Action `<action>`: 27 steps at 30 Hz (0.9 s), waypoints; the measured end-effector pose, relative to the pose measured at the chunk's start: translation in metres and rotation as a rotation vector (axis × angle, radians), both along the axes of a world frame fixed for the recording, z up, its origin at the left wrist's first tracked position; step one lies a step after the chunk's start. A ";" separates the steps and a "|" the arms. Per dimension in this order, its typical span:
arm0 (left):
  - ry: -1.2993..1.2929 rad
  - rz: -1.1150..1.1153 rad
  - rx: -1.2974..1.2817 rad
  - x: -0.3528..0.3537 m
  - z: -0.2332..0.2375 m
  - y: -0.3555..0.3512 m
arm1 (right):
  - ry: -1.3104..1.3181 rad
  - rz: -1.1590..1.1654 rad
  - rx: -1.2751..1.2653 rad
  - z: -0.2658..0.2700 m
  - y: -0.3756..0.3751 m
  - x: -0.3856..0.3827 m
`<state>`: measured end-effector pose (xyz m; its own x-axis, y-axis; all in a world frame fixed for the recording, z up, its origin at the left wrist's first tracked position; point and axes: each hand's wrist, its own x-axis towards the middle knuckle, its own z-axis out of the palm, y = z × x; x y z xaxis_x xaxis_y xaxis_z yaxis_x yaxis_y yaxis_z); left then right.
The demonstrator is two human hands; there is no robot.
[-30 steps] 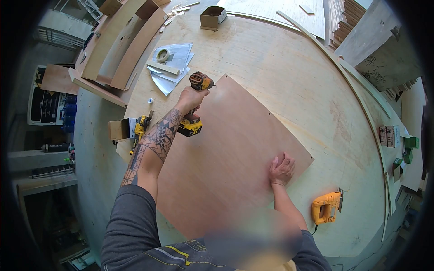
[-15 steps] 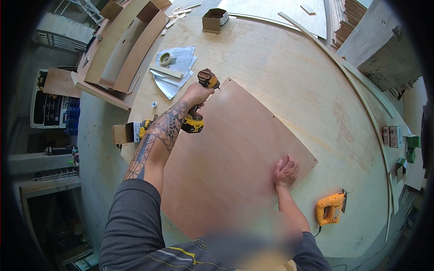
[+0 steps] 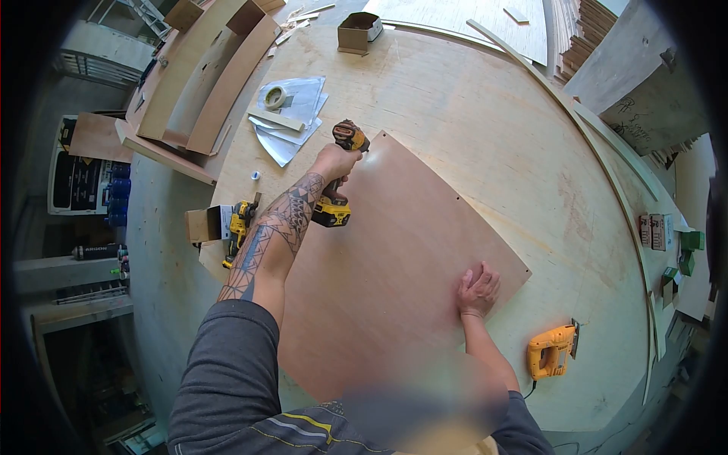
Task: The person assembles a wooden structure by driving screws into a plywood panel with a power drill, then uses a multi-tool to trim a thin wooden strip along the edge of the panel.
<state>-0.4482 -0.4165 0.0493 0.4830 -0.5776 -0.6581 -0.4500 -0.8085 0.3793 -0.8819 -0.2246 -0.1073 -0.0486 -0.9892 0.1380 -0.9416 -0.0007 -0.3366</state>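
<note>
My left hand is wrapped round the grip of a yellow and black cordless drill. The drill's nose points at the far left edge of a reddish-brown plywood panel, near its top corner, and a light spot shines there on the wood. Small dark holes mark the panel's right-hand edge. Flat on the panel near the right corner rests my right hand, fingers stretched out and holding nothing.
The panel lies on a large plywood worktop. An orange jigsaw stands at right. Papers with a tape roll, an open cardboard box, and another yellow power tool lie around. Long wood strips run along the right.
My left forearm has shifted slightly right, showing more of the other yellow tool behind it. The drill stays at the panel's edge, and my right hand keeps its place on the panel.
</note>
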 end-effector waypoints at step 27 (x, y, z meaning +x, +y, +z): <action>0.357 -0.058 -0.118 -0.248 0.078 0.712 | -1.217 -0.348 0.879 -0.015 -0.008 -0.063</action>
